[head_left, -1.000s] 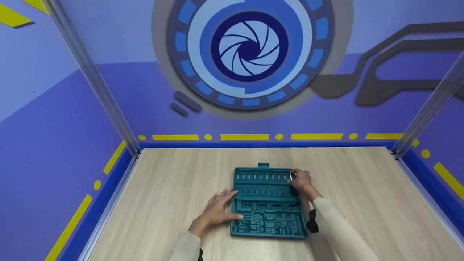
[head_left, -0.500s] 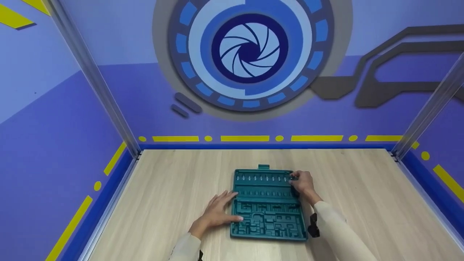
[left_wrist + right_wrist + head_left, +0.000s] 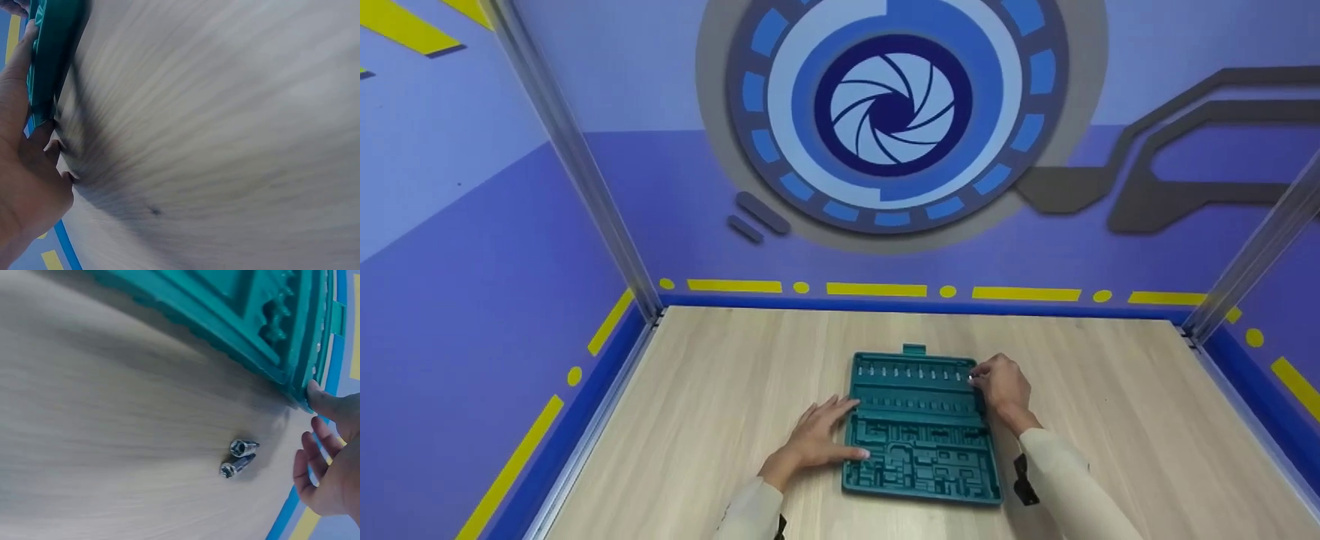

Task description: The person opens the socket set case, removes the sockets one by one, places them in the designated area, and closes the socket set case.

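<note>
A teal plastic tool case point(image 3: 915, 386) lies opened flat on the table, its moulded recesses facing up. Several small metal bits point(image 3: 907, 372) stand in a row along its far section. My left hand point(image 3: 814, 442) rests at the case's left edge, fingers spread and thumb over the rim; the left wrist view shows that thumb point(image 3: 19, 56) against the case side. At the far right corner, my right hand point(image 3: 1006, 386) pinches a small silver bit socket point(image 3: 971, 378) at the row's end. In the right wrist view its thumb point(image 3: 326, 404) presses at the corner, the other fingers loosely curled.
Two metal bit sockets point(image 3: 243, 448) lie side by side on the wooden table point(image 3: 112, 439), right of the case near my right hand. A latch tab point(image 3: 914, 349) sticks out from the far edge. Blue printed walls point(image 3: 780, 262) enclose the table.
The silver bit socket showed plainly between my right fingers earlier; now it sits low at the row's end, and that hand has shifted slightly right. My left hand stays. The head view has turned slightly.
</note>
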A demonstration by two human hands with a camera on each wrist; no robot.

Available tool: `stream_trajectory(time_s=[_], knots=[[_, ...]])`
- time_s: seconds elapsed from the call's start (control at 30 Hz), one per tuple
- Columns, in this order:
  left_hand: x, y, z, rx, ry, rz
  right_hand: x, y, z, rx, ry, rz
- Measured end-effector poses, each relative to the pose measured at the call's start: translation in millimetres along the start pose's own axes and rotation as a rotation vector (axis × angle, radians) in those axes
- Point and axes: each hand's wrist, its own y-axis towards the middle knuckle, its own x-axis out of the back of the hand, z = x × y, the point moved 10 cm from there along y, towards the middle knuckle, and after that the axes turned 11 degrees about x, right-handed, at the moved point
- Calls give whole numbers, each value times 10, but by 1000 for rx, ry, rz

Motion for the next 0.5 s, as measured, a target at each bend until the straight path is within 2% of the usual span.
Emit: stream_trajectory(time_s=[0.17,0.23,0.33,0.5], knots=[[13,11,-19,13,19,-7,68,-10,143,169,-137,-70],[17,0,-27,13,26,-10,84,-17,172,200,-171,-92],[24,-16,-53,-3,33,-15,92,-39,145,188,-153,-111],[35,-36,-65,-13,38,-30,83,-86,40,122,-37,-123]])
